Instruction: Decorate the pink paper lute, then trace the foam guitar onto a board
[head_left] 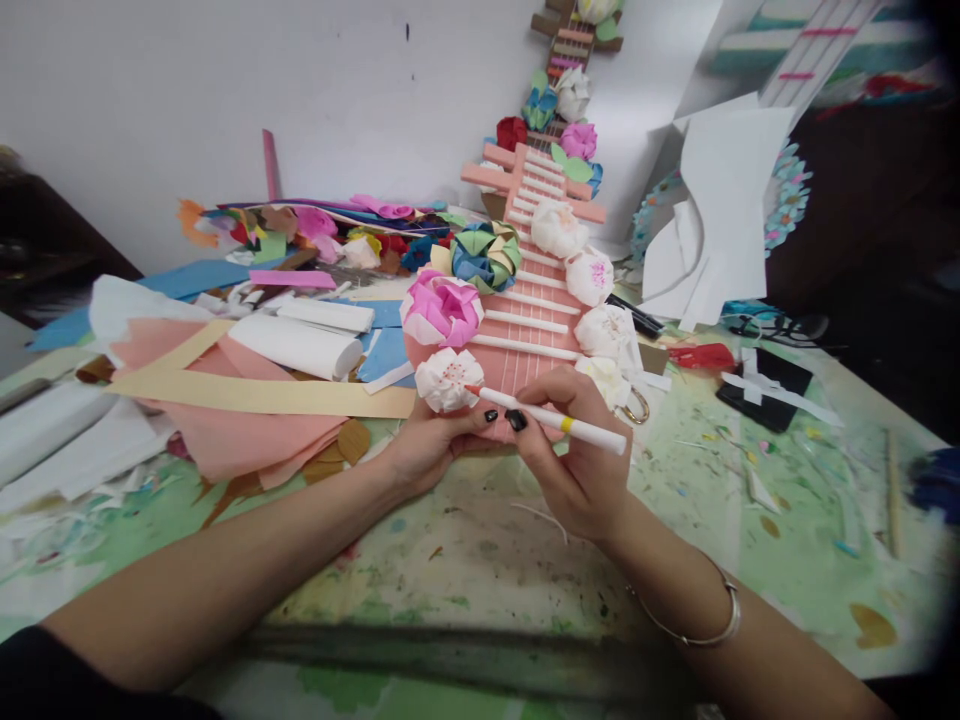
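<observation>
A pink paper guitar (525,345) lies on the table, its neck running away from me, with several paper flowers along its body. My right hand (577,460) is closed around a white pen (559,420) with a yellow band; the pen's red tip touches a white paper flower (448,378) at the guitar's near left corner. My left hand (431,440) grips the guitar's near edge just under that flower, fingers curled. A pink flower (441,308) and a blue-yellow flower (486,255) sit further up.
A paint-stained green table top (480,550) spreads below my arms. Pink and tan paper sheets (247,395) and white paper rolls (296,345) lie left. Coloured scraps (315,230) are heaped at the back. White card cut-outs (712,210) stand right, with red scissors (701,356) and a black pad (765,390).
</observation>
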